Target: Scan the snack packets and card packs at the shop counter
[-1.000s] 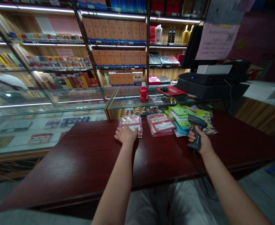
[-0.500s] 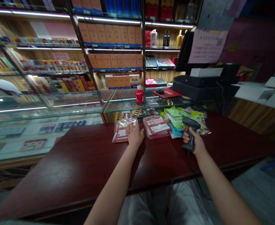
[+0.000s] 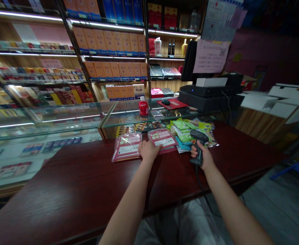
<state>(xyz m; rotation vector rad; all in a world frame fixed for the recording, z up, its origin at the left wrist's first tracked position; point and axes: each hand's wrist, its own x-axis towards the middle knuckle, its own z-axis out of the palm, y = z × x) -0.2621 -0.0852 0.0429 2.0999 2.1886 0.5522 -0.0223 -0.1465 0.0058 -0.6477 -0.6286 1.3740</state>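
Note:
My left hand (image 3: 148,150) lies on the dark red wooden counter (image 3: 70,190), fingers spread and touching the near corner of a middle stack of pink packets (image 3: 164,137). Another stack of pink packets in clear wrap (image 3: 126,150) lies just left of that hand, apart from it. My right hand (image 3: 205,158) is wrapped round the handle of a black barcode scanner (image 3: 199,139), whose head points at a heap of green and blue packets (image 3: 183,131). The scanner's cable drops off the counter's near edge.
A glass display case (image 3: 63,117) runs behind the counter, with a red-labelled bottle (image 3: 143,106) on top. A black till and printer (image 3: 210,93) stand at the back right. Shelves of boxed goods (image 3: 113,41) fill the wall. White boxes (image 3: 284,98) sit far right.
My left hand let go of the left pink stack, which now lies further left, and moved right to the middle pink stack. The right hand kept the scanner. The view swung right.

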